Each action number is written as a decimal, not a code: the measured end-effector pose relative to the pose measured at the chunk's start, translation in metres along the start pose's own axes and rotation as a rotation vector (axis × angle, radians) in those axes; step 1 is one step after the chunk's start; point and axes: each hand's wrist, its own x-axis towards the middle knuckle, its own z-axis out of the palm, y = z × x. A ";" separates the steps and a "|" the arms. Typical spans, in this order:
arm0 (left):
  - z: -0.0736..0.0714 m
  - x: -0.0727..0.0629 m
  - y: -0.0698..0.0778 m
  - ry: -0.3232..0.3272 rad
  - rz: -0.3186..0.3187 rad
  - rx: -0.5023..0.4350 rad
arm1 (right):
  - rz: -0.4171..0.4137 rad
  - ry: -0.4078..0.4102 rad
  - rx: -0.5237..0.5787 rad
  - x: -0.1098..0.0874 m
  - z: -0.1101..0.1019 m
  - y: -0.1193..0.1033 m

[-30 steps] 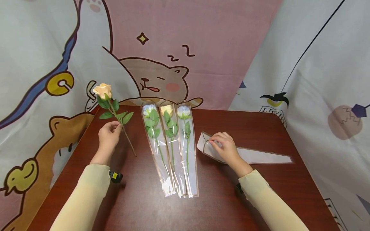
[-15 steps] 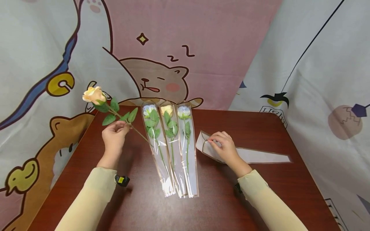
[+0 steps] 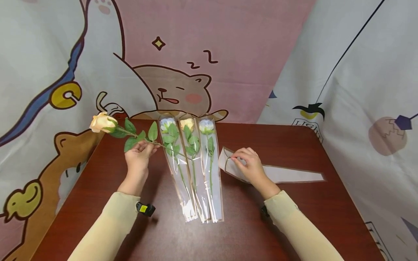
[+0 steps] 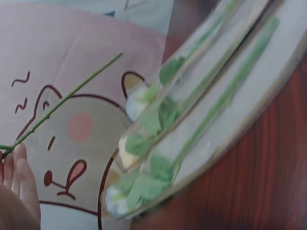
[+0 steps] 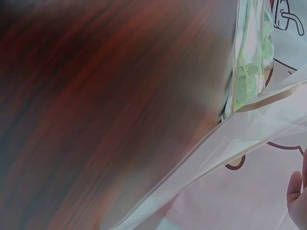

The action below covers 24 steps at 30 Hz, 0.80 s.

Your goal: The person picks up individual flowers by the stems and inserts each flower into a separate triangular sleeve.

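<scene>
A peach rose (image 3: 103, 122) leans over to the left, its leafy stem pinched by my left hand (image 3: 138, 159). The bare end of that stem (image 4: 67, 98) points right, above the wrapped flowers. At the right of the table, my right hand (image 3: 251, 167) pinches the wide mouth of a clear flower sleeve (image 3: 290, 174) with a white back and brown edging. The sleeve's mouth stands partly apart, and its narrow end points right. In the right wrist view only a few fingertips (image 5: 293, 186) of that hand show, beside the sleeve.
Three sleeved roses lie side by side mid-table: a blue one (image 3: 167, 124), a yellow one (image 3: 187, 125) and another blue one (image 3: 207, 126). Beneath is a dark red-brown wooden table (image 3: 248, 228). Cartoon-printed cloth (image 3: 241, 54) hangs behind and at both sides.
My left hand has moved right and slightly down, and the rose has tipped from nearly upright to leaning far left. Its stem end has swung right over the wrapped roses. The right hand keeps its grip.
</scene>
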 end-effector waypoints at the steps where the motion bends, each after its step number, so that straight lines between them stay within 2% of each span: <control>1: 0.002 -0.002 -0.001 -0.004 -0.006 -0.006 | -0.001 0.000 -0.002 0.001 0.001 -0.001; 11: 0.026 -0.022 -0.014 -0.026 -0.040 -0.059 | 0.028 -0.027 -0.020 0.005 0.011 -0.009; 24: 0.044 -0.038 -0.028 -0.042 -0.016 -0.111 | 0.027 -0.006 0.005 0.010 0.019 -0.015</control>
